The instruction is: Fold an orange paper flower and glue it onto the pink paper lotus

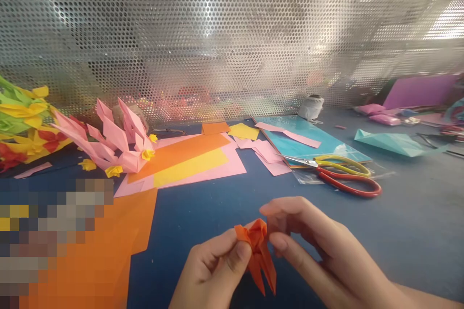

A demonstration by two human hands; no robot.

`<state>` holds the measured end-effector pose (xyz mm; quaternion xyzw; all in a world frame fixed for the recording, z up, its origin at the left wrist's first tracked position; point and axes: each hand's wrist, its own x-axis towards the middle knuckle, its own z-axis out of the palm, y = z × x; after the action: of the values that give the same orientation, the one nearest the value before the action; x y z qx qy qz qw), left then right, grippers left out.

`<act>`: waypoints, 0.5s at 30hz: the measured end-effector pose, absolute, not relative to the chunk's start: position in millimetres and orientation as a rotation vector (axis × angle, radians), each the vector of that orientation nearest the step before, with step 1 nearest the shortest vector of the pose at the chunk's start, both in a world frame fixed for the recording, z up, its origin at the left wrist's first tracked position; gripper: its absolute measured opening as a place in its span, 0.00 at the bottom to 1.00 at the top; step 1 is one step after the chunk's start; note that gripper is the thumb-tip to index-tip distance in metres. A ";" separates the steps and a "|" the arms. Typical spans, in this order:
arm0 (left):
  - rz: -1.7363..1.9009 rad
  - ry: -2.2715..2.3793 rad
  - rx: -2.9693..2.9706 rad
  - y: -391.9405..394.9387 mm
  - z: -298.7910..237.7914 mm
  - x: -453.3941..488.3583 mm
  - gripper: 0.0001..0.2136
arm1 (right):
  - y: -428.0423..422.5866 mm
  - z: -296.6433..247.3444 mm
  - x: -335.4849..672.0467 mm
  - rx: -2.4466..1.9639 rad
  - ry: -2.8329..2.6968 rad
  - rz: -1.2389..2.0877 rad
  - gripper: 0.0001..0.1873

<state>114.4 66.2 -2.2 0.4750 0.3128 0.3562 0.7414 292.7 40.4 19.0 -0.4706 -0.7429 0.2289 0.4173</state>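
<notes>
A small folded orange paper figure [260, 251], with two pointed tips hanging down, is pinched between the thumb and fingers of my left hand [217, 265]. Close on its right side, my right hand [311, 241] has its thumb and index finger apart, with a gap to the paper. Both hands are low in the view, above the blue tabletop [195, 222]. The underside of the figure and the fingers behind it are hidden.
Scissors [326, 169] with red and yellow handles lie beyond my right hand, partly over a blue packet [311, 130]. Pink, orange and yellow sheets [188, 159] lie ahead. A pink folded-paper model [116, 140] stands left. Behind is a perforated metal screen [217, 34].
</notes>
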 end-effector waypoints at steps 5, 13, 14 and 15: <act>0.791 0.673 0.995 66.4 3.1 115.8 0.14 | 51.2 20.2 292.4 -1.162 -1.621 1.097 0.10; 0.851 0.715 0.810 63.6 7.0 118.4 0.12 | 52.8 21.7 289.3 -1.163 -1.393 1.354 0.12; 0.853 0.715 0.818 63.6 7.2 118.8 0.11 | 52.5 21.2 289.1 -1.180 -1.397 1.341 0.13; 0.850 0.712 0.836 63.5 7.4 119.1 0.11 | 52.2 20.4 288.9 -1.197 -1.403 1.325 0.13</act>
<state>119.1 63.5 7.4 0.3851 0.3282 0.3918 0.7684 288.9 52.2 20.4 -0.4779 -0.5602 0.5292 0.4217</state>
